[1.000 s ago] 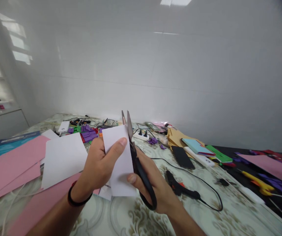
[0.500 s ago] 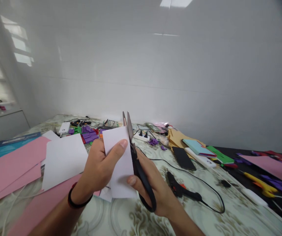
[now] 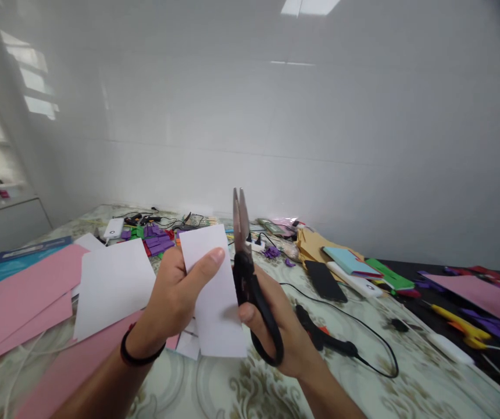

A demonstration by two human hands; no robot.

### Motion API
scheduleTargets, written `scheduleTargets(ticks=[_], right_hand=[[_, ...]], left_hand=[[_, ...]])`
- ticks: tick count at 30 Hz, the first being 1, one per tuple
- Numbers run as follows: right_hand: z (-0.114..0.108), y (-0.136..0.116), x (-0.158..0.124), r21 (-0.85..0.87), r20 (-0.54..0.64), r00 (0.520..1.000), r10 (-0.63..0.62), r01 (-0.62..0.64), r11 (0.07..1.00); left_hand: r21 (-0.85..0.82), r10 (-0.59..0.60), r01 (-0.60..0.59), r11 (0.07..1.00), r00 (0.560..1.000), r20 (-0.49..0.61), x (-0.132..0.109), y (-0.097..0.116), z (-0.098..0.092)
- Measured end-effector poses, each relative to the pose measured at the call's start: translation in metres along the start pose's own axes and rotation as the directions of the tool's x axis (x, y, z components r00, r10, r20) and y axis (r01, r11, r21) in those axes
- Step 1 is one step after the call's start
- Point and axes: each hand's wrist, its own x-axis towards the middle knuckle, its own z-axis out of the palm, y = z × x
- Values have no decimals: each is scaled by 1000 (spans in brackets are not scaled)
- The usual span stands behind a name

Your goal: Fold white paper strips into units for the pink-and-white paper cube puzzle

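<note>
My left hand (image 3: 184, 291) grips a white sheet of paper (image 3: 219, 320), thumb across its front and fingers hidden behind it. The sheet is a tall rectangle held up above the table. Black-handled scissors (image 3: 243, 244) are in my right hand (image 3: 280, 326), thumb and fingers around the handles. Their blades point up and stand slightly parted, just right of the sheet's edge, with nothing between them. Beneath the held sheet, a few paper pieces (image 3: 188, 343) lie on the patterned tablecloth (image 3: 263, 396).
Pink sheets (image 3: 23, 285) and a white sheet (image 3: 114, 285) lie at left. Purple pieces (image 3: 156, 238) and a power strip (image 3: 256, 246) are toward the back. At right are a black glue gun (image 3: 328, 340) with its cable, a black phone (image 3: 325, 281) and a yellow glue gun (image 3: 461, 326).
The scissors have moved right and slightly up, off the sheet's edge, and their blades have come closer together. My left hand and the sheet have barely shifted.
</note>
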Motion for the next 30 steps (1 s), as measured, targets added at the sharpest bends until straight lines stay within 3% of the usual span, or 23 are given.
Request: scheduleTargets(ticks=[5,9,11,13,14,15,17,18,19,24,30], right_hand=[[-19,4,-4,110,-52,994,97,-91,990],[-42,22,-10,-75,-164,944,286,-301,951],[-50,42,-20,-115,-117,881,458,-470,875],[-55,69,-35,-180,-79,757,649,-651,737],[-56,82,-45,-209,-75,703,708,-705,678],[-56,95,-54,-248,-76,678,731,-723,645],[-57,118,-70,-329,-72,675,734,-711,621],[-58,127,-76,-370,-90,689,719,-694,618],[-59,135,-81,-461,-139,732,667,-644,611],[-67,160,-95,-625,-253,790,559,-574,529],[-70,171,-101,-634,-220,801,556,-551,542]], left_hand=[[25,-56,56,998,998,-26,3,0,-2],[213,-1,24,977,994,-107,14,-5,-12],[357,-87,106,928,994,-70,19,-16,-25],[434,-228,230,871,972,-58,19,-34,-40],[469,-300,290,835,952,-56,16,-45,-46],[484,-365,342,805,930,-50,12,-56,-52],[441,-499,446,779,867,5,-1,-79,-58],[403,-556,489,773,829,59,-8,-90,-59],[364,-593,525,769,799,100,-15,-100,-59],[307,-633,580,754,766,108,-38,-129,-60],[366,-673,601,711,732,106,-41,-136,-67]])
